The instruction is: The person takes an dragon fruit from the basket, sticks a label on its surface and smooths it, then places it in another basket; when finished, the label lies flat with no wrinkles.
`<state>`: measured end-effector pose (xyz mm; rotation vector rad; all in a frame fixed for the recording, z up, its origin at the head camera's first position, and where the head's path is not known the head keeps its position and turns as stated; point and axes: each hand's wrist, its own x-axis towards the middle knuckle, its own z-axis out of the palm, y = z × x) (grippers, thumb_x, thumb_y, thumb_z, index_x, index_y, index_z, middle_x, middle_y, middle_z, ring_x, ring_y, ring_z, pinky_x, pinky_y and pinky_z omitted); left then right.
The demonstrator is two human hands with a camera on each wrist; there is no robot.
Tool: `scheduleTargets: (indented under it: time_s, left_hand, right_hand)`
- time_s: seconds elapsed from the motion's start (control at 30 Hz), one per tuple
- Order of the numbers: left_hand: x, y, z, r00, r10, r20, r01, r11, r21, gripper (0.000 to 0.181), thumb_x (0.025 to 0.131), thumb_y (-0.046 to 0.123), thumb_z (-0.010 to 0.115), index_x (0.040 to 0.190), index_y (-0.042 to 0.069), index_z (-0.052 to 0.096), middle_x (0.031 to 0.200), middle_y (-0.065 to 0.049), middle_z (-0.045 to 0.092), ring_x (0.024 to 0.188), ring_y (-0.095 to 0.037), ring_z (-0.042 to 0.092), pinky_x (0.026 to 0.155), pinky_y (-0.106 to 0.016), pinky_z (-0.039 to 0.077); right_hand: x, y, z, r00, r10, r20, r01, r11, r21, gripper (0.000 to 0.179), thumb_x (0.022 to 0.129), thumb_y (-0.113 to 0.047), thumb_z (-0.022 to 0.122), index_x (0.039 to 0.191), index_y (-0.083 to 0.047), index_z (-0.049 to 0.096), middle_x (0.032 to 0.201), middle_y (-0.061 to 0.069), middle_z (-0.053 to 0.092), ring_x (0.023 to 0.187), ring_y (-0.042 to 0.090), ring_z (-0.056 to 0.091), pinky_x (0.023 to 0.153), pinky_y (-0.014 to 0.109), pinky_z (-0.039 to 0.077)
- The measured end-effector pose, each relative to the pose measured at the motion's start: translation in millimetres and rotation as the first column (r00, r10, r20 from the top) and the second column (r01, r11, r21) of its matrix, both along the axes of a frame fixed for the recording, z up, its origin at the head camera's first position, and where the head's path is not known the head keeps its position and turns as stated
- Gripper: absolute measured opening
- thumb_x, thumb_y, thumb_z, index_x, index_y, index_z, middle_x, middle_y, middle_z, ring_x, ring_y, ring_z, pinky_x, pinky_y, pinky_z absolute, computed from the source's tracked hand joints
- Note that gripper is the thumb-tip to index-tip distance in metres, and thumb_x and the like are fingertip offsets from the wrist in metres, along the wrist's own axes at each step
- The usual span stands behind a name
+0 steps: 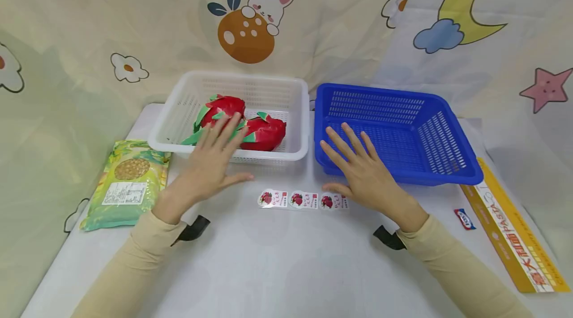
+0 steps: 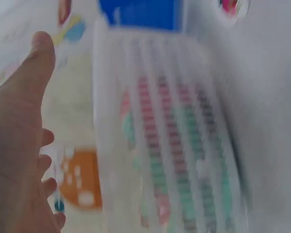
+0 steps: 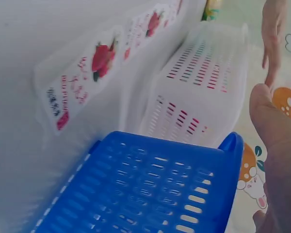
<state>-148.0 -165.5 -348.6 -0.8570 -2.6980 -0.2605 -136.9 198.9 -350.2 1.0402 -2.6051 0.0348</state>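
My left hand [image 1: 209, 162], its fingers spread, hovers over the front rim of the white plastic basket [image 1: 286, 155]. Inside that basket lie two red dragon fruits [image 1: 264, 133] with green leafy tips, one partly behind my fingers. My right hand [image 1: 364, 176], also with fingers apart, is held above the front left side of the blue plastic basket [image 1: 447, 178]. Neither hand holds anything. Between the hands, a row of three stickers [image 1: 303, 200] printed with dragon fruit lies on the white table; in the right wrist view the sticker [image 3: 80, 77] shows large.
A yellow-green bag [image 1: 130, 178] with a white label lies at the left edge. To the right are a long yellow pasta box [image 1: 515, 228] and a small blue-and-red packet [image 1: 464, 219]. A printed cloth [image 1: 349, 19] hangs behind the baskets.
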Motion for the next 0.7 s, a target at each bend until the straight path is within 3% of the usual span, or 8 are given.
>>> scheduleTargets:
  time_s: [0.07,0.13,0.23,0.33,0.4,0.5,0.6,0.7]
  left_hand:
    - [-6.6,-23.9,5.1,0.997,0.073,0.025,-0.076,0.991,0.112,0.100,0.085,0.075,0.044,0.156,0.011,0.011,0.164,-0.009,-0.002,0.151,-0.034,-0.001,0.119,-0.058,0.007]
    - [-13.4,-50.5,7.8,0.987,0.154,0.050,-0.162,0.954,0.252,0.098,0.087,0.071,0.046,0.156,0.009,0.014,0.164,-0.012,0.001,0.150,-0.037,0.002,0.118,-0.061,0.008]
    - [-20.2,-86.8,8.7,0.947,0.268,0.175,-0.318,0.845,0.429,0.092,0.091,0.058,0.053,0.155,0.007,0.012,0.164,-0.013,0.001,0.149,-0.038,0.002,0.117,-0.064,0.005]
    - [-23.6,-113.2,4.5,0.874,0.282,0.396,-0.469,0.706,0.531,0.089,0.094,0.048,0.054,0.156,0.008,0.004,0.164,-0.014,0.000,0.150,-0.038,0.002,0.116,-0.065,0.007]
    - [-24.8,-125.4,-0.1,0.800,0.204,0.564,-0.550,0.625,0.554,0.088,0.097,0.048,0.050,0.156,0.010,-0.003,0.164,-0.014,-0.001,0.150,-0.035,0.004,0.117,-0.062,0.009]
    - [-25.9,-137.2,-8.4,0.687,-0.032,0.726,-0.615,0.507,0.604,0.081,0.099,0.046,0.046,0.156,0.012,0.000,0.161,-0.011,0.016,0.144,-0.022,0.027,0.114,-0.044,0.033]
    - [-26.6,-143.3,-17.1,0.604,-0.318,0.731,-0.622,0.386,0.682,0.067,0.103,0.033,0.044,0.156,0.012,0.010,0.145,0.002,0.042,0.123,-0.008,0.050,0.096,-0.030,0.050]
    - [-27.0,-146.3,-24.7,0.538,-0.544,0.644,-0.610,0.276,0.743,0.059,0.104,0.020,0.043,0.156,0.013,0.014,0.131,0.013,0.053,0.112,-0.003,0.057,0.089,-0.030,0.054]
  right_hand:
    - [-1.2,-1,3.6,1.000,-0.006,0.020,0.006,1.000,-0.006,0.087,0.089,-0.065,0.051,0.156,-0.018,0.020,0.165,0.004,0.001,0.151,0.034,-0.003,0.121,0.052,-0.006]
    - [-3.1,-4,7.8,0.999,-0.010,0.043,0.011,1.000,-0.024,0.089,0.087,-0.060,0.057,0.156,-0.018,0.020,0.165,0.003,0.000,0.151,0.033,-0.005,0.121,0.052,-0.005]
    - [-6.9,-10,15.9,0.996,-0.004,0.085,0.010,0.998,-0.064,0.091,0.086,-0.057,0.062,0.156,-0.018,0.019,0.165,0.002,-0.001,0.151,0.031,-0.006,0.120,0.055,-0.002]
    - [-12.9,-18,26.4,0.990,0.017,0.140,-0.003,0.995,-0.102,0.094,0.085,-0.055,0.065,0.156,-0.018,0.016,0.165,0.002,-0.001,0.151,0.030,-0.007,0.120,0.058,0.002]
    - [-18.9,-25,34.4,0.983,0.036,0.181,-0.014,0.993,-0.117,0.095,0.085,-0.053,0.067,0.156,-0.017,0.016,0.165,0.004,0.001,0.152,0.030,-0.006,0.119,0.059,0.003]
    - [-30.7,-37,47.8,0.962,0.059,0.267,-0.030,0.993,-0.113,0.095,0.084,-0.050,0.069,0.156,-0.015,0.017,0.164,0.008,0.005,0.151,0.032,-0.002,0.119,0.059,0.004]
    - [-45.7,-50,61.2,0.916,0.079,0.393,-0.048,0.995,-0.090,0.095,0.085,-0.046,0.071,0.156,-0.012,0.017,0.164,0.011,0.008,0.151,0.035,0.003,0.119,0.060,0.006]
    - [-63.0,-65,73.0,0.830,0.074,0.553,-0.063,0.997,-0.039,0.095,0.085,-0.043,0.071,0.156,-0.012,0.015,0.163,0.011,0.009,0.150,0.036,0.007,0.119,0.059,0.010]
